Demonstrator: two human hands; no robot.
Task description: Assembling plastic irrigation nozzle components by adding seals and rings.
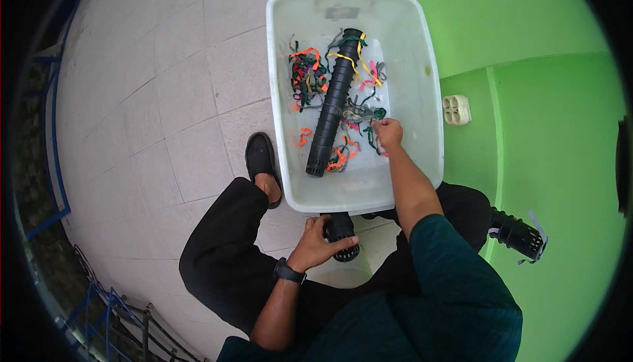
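My left hand (315, 248), with a dark watch at its wrist, curls round a black slotted plastic net cup (342, 235) just below the near edge of a white plastic tub (353, 198). Thumb and fingers lie on either side of the cup. Inside the tub, my right hand (389, 134) is closed in a pinch at a small bunch of green and grey fabric strips (380, 113); its fingertips are partly hidden. A long stack of black net cups (334, 98) lies slanted in the tub, with yellow strips (359, 59) draped over its far end.
A tangled pile of coloured strips (308, 75) lies along the tub's left side; orange strips (343, 156) lie near the stack's lower end. Beyond my right knee is another black slotted cup (519, 237) with grey strips. A green wall (547, 131) bearing a socket (456, 110) rises at right.
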